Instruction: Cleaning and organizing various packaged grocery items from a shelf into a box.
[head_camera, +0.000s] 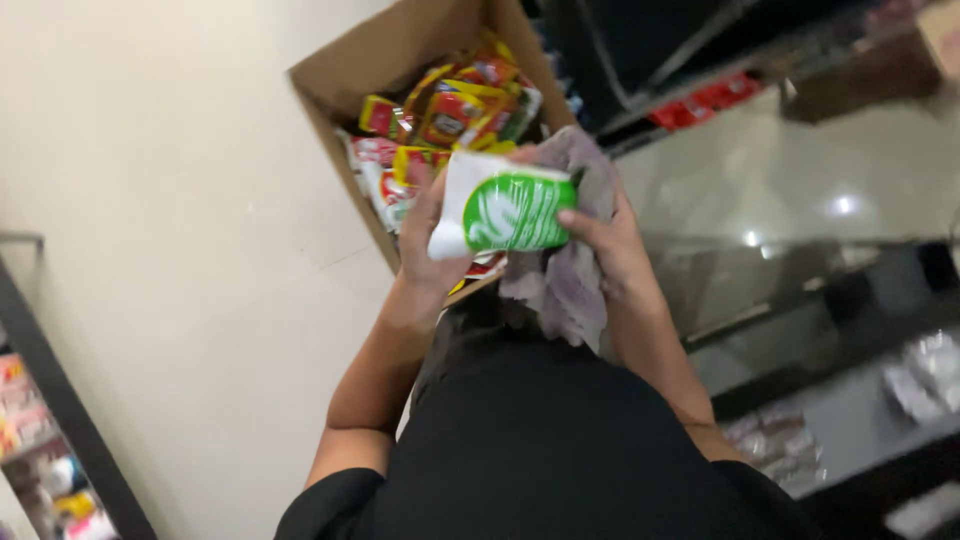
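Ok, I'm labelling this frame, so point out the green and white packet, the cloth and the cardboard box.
green and white packet (505, 212), head view, on its green front.
cloth (570, 290), head view, on the hanging folds.
cardboard box (400, 45), head view, on its bare side wall.

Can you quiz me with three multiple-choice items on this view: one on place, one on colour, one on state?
1. Where is the cardboard box?
A. on the floor ahead of the person
B. on the glass counter
C. on a shelf

2. What colours is the packet held in both hands?
A. blue and black
B. green and white
C. red and yellow

3. What does the right hand also hold?
A. nothing
B. a bottle
C. a greyish cloth

Answers: A, the box sits on the pale floor; B, its face is green on white; C, cloth hangs from that hand's grip while the left hand holds the packet's other end.
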